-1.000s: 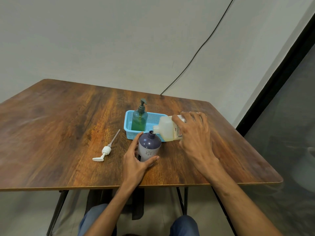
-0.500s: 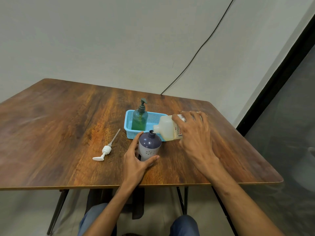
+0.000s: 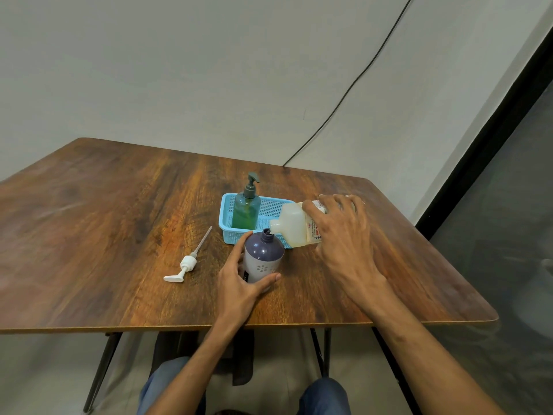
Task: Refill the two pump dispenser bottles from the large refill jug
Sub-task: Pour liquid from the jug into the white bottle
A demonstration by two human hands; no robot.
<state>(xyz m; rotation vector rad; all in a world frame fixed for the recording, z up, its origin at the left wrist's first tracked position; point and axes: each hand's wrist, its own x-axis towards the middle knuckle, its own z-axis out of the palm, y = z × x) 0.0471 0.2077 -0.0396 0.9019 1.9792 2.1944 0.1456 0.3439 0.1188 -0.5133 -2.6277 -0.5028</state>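
Note:
A purple-topped white dispenser bottle [image 3: 263, 256] stands upright on the wooden table [image 3: 104, 223] with its pump off and its neck open. My left hand [image 3: 239, 283] grips its lower body. My right hand [image 3: 344, 235] holds the translucent refill jug [image 3: 291, 224] tipped on its side, its spout right at the purple bottle's neck. A green dispenser bottle [image 3: 247, 209] with its pump on stands in the blue basket [image 3: 227, 223]. The white pump head [image 3: 187, 263] with its long tube lies on the table to the left.
A black cable [image 3: 344, 94] runs down the wall to the table's far edge. The table's front edge [image 3: 149, 327] is close to my knees. A dark frame and glass panel stand at the right.
The jug's spout has dipped slightly closer onto the purple bottle's neck. Both hands stay in nearly the same place.

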